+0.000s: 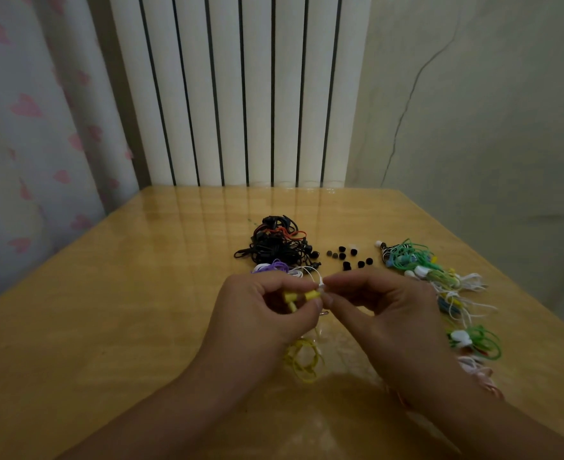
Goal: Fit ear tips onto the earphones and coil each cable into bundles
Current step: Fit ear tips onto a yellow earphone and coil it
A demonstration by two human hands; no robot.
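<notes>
Evidently the left hand (267, 310) is pinching the yellow earphones (307, 296) above the table (108, 327), its yellow cable (302, 360) trailing below, while the right hand (383, 303) is pressing a small pale ear tip (322, 287) between curled fingertips against one bud; keeping the bud steady and pushing the tip on squarely is probably working best. Loose black ear tips (350, 257) are lying just beyond, between the black cable bundles (275, 247) and the green and white tangle (420, 263), near but apart from the hands.
</notes>
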